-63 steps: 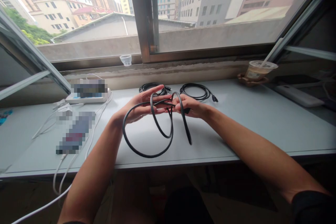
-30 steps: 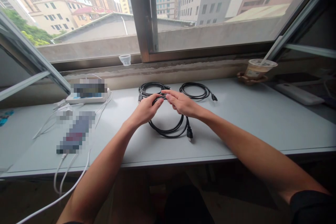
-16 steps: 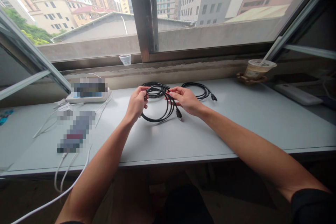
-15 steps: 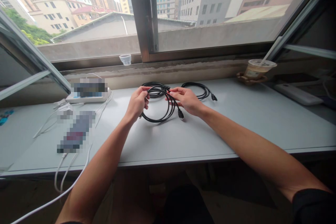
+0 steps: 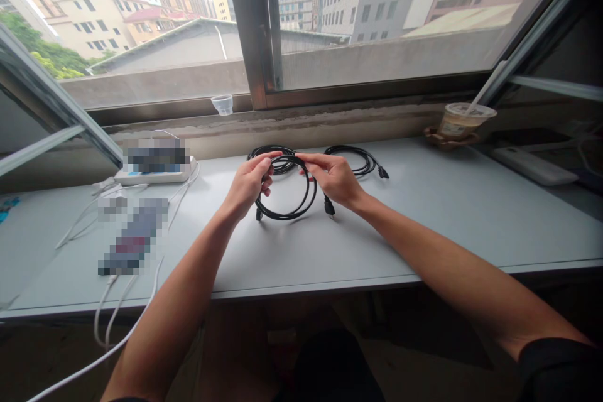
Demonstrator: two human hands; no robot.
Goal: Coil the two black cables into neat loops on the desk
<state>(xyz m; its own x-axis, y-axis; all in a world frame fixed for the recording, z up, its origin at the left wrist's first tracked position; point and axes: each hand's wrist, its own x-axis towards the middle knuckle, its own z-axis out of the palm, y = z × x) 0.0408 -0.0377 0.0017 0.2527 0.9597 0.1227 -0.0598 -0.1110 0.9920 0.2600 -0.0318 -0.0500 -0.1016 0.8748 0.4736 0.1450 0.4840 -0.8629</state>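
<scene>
Office-like room, long desk (image 5: 438,226), city window (image 5: 249,25)

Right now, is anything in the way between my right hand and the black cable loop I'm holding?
Nothing visible. Your right hand is already on the black cable loop at its upper right, with no object between them. A second black cable coil lies just beyond the hand, toward the window.

Flat device (image 5: 133,237) pixelated, kind unclear; black cable (image 5: 282,218) partly hidden behind left hand (image 5: 247,185).
</scene>
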